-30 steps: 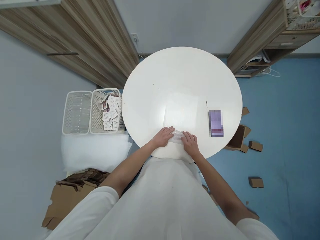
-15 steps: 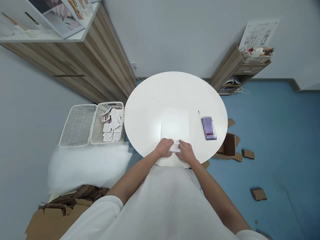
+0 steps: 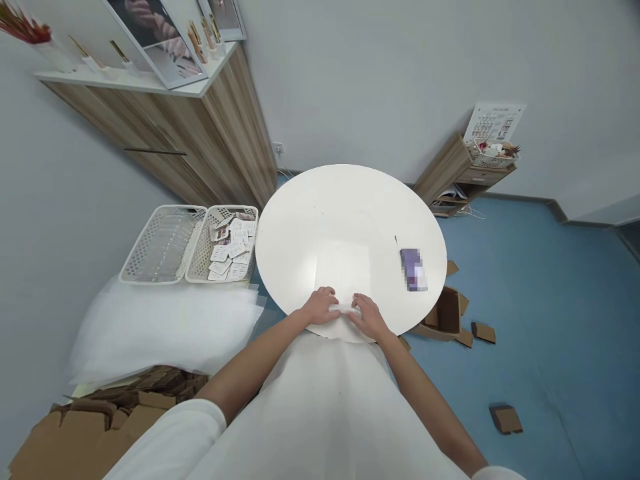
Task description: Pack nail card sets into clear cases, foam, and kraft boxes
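A small white rolled bundle (image 3: 344, 308) lies near the front edge of the round white table (image 3: 360, 200). My left hand (image 3: 320, 307) grips its left end, fingers curled over and thumb along the near side. At the right end, the curled fingers and thumb of my right hand (image 3: 369, 316) hold it. What is inside the bundle, if anything, is hidden. Beyond my fingers a thin pale sheet (image 3: 343, 263) lies flat on the tabletop and seems to run into the bundle.
On the table's right lies a blurred purple item (image 3: 413, 270). To the left are a basket of clear items (image 3: 131, 263), a basket of small white packets (image 3: 254, 247), stacked white sheets (image 3: 165, 327) and folded cardboard (image 3: 80, 433). An open cardboard box (image 3: 453, 310) stands on the floor, right.
The white bundle looks narrower between my hands, and my fingers have shifted along it. My hands are slightly farther apart. The whole view has tilted and shifted.
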{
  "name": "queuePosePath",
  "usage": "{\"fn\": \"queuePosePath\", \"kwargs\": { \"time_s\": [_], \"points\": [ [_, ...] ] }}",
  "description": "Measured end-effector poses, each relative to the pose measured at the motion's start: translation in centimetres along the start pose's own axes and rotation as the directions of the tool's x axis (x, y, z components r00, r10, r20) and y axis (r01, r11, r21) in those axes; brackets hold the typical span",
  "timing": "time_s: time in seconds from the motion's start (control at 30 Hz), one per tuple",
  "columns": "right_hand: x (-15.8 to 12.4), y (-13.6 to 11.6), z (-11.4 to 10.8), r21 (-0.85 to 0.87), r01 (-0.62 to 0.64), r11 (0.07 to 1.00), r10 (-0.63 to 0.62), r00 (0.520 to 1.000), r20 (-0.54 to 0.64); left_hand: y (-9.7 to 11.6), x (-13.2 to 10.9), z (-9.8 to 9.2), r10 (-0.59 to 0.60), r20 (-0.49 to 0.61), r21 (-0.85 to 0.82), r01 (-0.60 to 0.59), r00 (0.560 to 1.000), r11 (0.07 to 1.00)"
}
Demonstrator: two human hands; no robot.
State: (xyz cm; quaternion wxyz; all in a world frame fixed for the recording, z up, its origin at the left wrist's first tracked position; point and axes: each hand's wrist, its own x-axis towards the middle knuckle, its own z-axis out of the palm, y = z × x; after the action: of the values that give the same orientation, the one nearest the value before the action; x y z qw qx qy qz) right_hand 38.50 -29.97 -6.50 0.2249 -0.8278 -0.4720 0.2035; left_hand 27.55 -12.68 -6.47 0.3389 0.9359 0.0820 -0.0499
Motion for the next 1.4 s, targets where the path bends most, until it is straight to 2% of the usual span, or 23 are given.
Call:
{"fn": "queuePosePath", "kwargs": {
  "time_s": [0.17,0.3,0.43,0.57,0.73,0.93,1.0,1.07,1.13,1.2,1.27,1.33,1.4],
  "points": [
    [1.8,0.2,-1.1,0.145,-0.173,0.974,0.163,0.983,0.081,-1.3,0.5,-1.5,-0.083,0.173,-0.153,0.110,0.981,0.982],
    [2.9,1.1,-1.3,0.328,-0.307,0.893,0.264,0.950,0.168,-2.9,0.8,-1.8,-0.185,0.163,-0.302,0.227,0.969,0.926],
    [3.5,2.8,-0.8,0.445,-0.375,0.814,0.321,0.927,0.194,-4.0,1.3,-1.2,-0.346,0.131,-0.354,0.370,0.929,0.859],
    [3.5,4.3,0.1,0.501,-0.423,0.755,0.433,0.896,0.103,-4.4,1.6,-0.5,-0.452,0.113,-0.325,0.463,0.885,0.825],
    [3.6,5.3,1.1,0.477,-0.483,0.734,0.547,0.837,0.007,-4.3,1.6,-0.1,-0.544,0.079,-0.231,0.547,0.835,0.805],
    [3.6,4.7,2.0,0.430,-0.496,0.754,0.576,0.815,-0.070,-3.8,1.0,-0.4,-0.597,0.054,-0.088,0.599,0.800,0.796],
    [3.4,4.1,1.9,0.370,-0.463,0.805,0.549,0.818,-0.171,-3.4,0.8,-0.7,-0.606,-0.016,-0.042,0.605,0.796,0.795],
    [3.2,3.5,1.6,0.231,-0.398,0.888,0.455,0.834,-0.311,-2.7,0.6,-1.1,-0.550,-0.152,0.055,0.563,0.821,0.825],
    [3.0,2.8,1.3,0.060,-0.303,0.951,0.303,0.879,-0.369,-2.0,0.6,-1.3,-0.346,-0.231,0.211,0.394,0.910,0.895],
    [2.9,2.3,1.0,-0.063,-0.173,0.983,0.149,0.948,-0.282,-1.4,0.8,-1.2,-0.066,-0.149,0.347,0.114,0.987,0.931],
    [2.9,2.0,1.0,-0.147,-0.040,0.988,0.021,0.992,-0.127,-0.9,1.2,-0.6,0.101,-0.012,0.405,-0.087,0.995,0.910],
    [2.8,1.8,1.1,-0.202,0.033,0.979,-0.033,0.999,0.003,-0.7,1.6,0.1,0.103,0.064,0.424,-0.121,0.993,0.898],
    [2.7,1.6,1.3,-0.237,0.036,0.971,-0.022,0.998,0.062,-0.5,1.9,0.7,0.061,0.085,0.427,-0.092,0.994,0.899]
  ]
}}
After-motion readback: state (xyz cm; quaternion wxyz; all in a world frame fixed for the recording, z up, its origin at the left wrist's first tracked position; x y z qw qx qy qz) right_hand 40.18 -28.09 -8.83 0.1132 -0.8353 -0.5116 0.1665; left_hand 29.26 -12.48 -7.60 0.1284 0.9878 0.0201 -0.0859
